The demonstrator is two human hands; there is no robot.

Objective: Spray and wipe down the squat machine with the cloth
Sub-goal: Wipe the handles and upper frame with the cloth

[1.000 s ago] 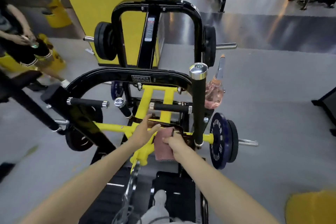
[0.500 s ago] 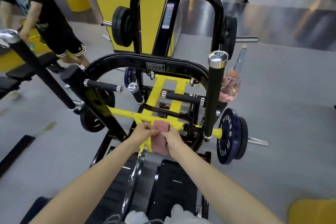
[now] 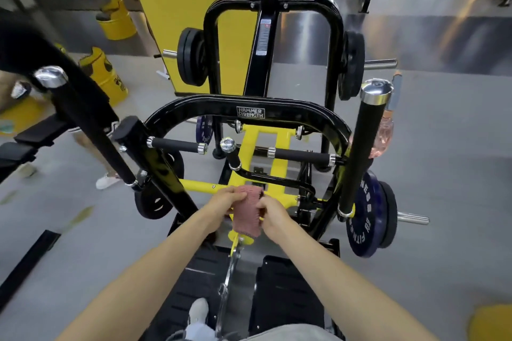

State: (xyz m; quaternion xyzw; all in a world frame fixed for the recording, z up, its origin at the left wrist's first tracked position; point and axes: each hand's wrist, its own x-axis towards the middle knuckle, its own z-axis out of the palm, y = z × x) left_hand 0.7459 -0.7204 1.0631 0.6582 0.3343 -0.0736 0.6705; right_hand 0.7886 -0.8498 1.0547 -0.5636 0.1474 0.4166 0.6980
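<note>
Left fingers are curling over the cloth's top-left edge and right fingers are pinching its right edge. The left hand and right hand are both gripping the cloth and holding nothing else. Cloth is hanging draped over the yellow crossbar at the low centre of the squat machine, its lower end dangling toward the footplates.

Risks, judged: cloth is bunching into a narrow strip, so it is probably covering little tube per pass. The loose tail could be snagging on the yellow bracket below or on the black curved rod just behind the knuckles. Fingers could also be getting pinched there if the linkage shifts. Spray bottle is sitting tucked behind the right upright handle, well apart from both hands, and a hard tug on the frame could be knocking it loose.

Materials:
- Cloth is looking pink, knitted, soft and limp.
- Frame tubing is showing as round, glossy painted steel, likely slick.
- Handle grips are reading matte black with chrome caps.
- Weight plate is showing as a dark blue, rubbery disc.
- Bottle is appearing as clear pinkish plastic, blurred.
</note>
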